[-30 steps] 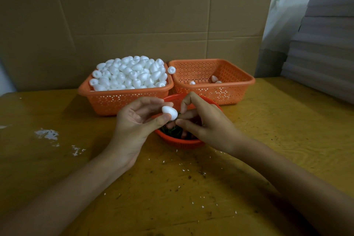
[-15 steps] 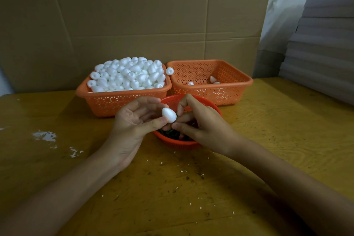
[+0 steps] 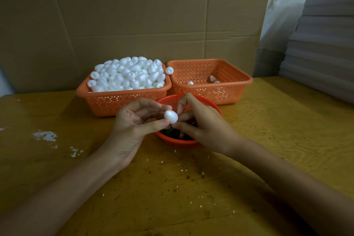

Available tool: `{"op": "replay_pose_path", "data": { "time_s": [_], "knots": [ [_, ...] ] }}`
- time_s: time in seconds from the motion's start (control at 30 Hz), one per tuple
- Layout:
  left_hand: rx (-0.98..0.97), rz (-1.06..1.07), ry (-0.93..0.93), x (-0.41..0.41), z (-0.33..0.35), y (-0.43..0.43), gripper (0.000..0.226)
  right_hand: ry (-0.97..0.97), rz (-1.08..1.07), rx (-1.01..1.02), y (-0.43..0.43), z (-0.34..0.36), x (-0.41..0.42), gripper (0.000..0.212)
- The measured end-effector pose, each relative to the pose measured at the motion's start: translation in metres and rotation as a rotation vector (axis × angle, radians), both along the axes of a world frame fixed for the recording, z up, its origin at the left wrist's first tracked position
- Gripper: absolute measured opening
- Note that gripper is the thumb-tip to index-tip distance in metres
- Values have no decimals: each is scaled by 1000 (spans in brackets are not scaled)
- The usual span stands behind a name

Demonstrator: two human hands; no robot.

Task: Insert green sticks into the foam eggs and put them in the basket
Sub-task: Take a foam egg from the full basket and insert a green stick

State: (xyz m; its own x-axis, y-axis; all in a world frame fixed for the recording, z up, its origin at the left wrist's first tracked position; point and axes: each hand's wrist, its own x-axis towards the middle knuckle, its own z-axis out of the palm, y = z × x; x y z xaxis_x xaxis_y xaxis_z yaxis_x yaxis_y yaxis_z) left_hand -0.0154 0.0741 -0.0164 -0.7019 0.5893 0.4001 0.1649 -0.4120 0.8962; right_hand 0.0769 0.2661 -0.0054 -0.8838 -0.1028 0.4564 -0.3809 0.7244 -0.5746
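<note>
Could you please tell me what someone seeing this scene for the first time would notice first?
The heap of white foam eggs piled above the rim of the left orange basket at the back of the table draws the eye first, beside a right orange basket holding only a few. In front, the left hand pinches a single foam egg, the right hand at its tip, above a round red basket of green sticks.

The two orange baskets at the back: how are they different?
The left basket is heaped above its rim with white foam eggs; the right basket holds only a few on its floor. The left basket's inner walls are hidden; the right basket's show. Both are orange, rectangular, perforated.
</note>
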Motion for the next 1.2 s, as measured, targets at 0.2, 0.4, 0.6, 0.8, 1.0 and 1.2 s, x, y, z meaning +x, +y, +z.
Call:
{"op": "replay_pose_path", "data": {
  "time_s": [0.2, 0.4, 0.6, 0.8, 1.0, 1.2],
  "knots": [
    [-40, -1, 84, 0, 1, 0, 33, -12, -21, 24, 0, 1, 0, 24],
    [-56, -4, 116, -1, 0, 0, 31, -16, -39, 32, 0, 1, 0, 25],
    [-85, 18, 160, 0, 0, 0, 32, -18, -47, 75, 1, 0, -2, 27],
    [-89, 50, 225, 7, -2, 5, 27, 4, -44, 121, 2, 1, -1, 24],
    [-96, 70, 225, 9, -3, 6, 29, 1, -27, 130, 1, 2, 0, 23],
    [-93, 50, 221, 6, -3, 4, 27, -3, -36, 128, 1, 2, 0, 23]
  ]
}}
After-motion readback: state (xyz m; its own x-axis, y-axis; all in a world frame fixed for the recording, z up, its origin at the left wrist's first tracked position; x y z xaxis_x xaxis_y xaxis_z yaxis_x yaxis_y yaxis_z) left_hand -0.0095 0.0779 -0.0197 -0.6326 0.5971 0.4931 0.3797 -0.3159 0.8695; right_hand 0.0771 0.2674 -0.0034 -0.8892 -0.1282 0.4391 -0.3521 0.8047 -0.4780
